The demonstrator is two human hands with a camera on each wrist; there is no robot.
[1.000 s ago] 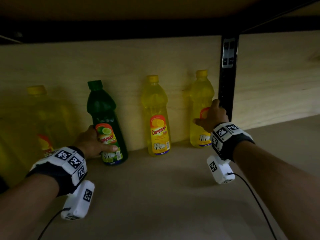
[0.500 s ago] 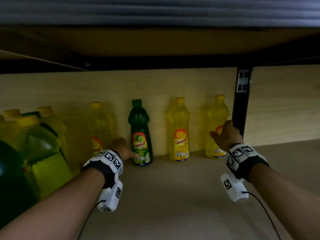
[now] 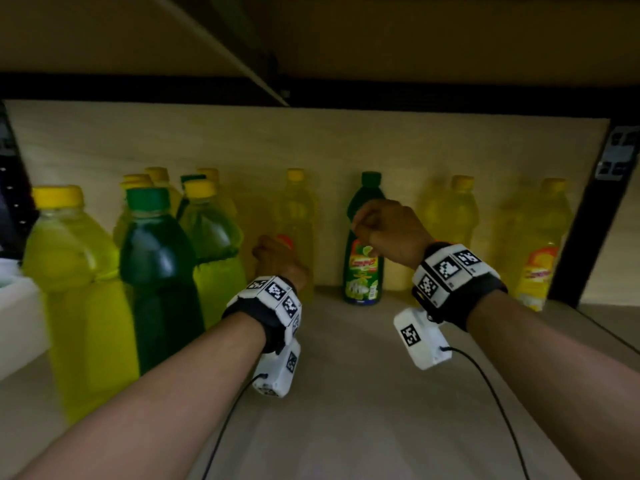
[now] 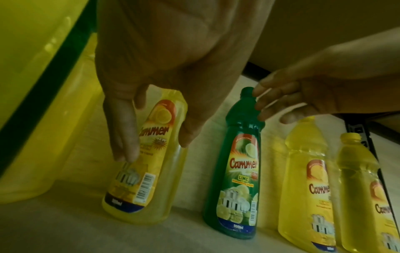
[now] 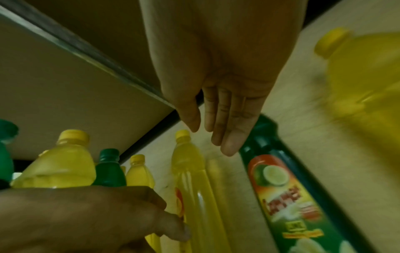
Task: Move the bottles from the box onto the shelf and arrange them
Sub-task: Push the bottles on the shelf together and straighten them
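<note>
A row of slim bottles stands against the back wall of the wooden shelf [image 3: 346,393]. My left hand [image 3: 273,252] grips a yellow bottle [image 4: 155,171], thumb on one side and fingers on the other; in the left wrist view it leans a little. Just to its right is a green lime bottle [image 3: 363,271]. My right hand [image 3: 363,226] is at that bottle's neck with straight fingers [image 5: 229,137], closed on nothing. Right of it stand two more yellow bottles [image 3: 450,216] [image 3: 540,244].
Several large yellow and green bottles [image 3: 86,289] crowd the shelf's left side, close to my left forearm. A black metal upright [image 3: 595,216] bounds the bay at the right. The upper shelf board [image 3: 346,46] hangs low overhead. Cables trail from both wrist cameras.
My left hand left the green bottle and took hold of the yellow bottle to its left. My right hand left the rightmost yellow bottle and came to the green bottle's neck. The view swung left.
</note>
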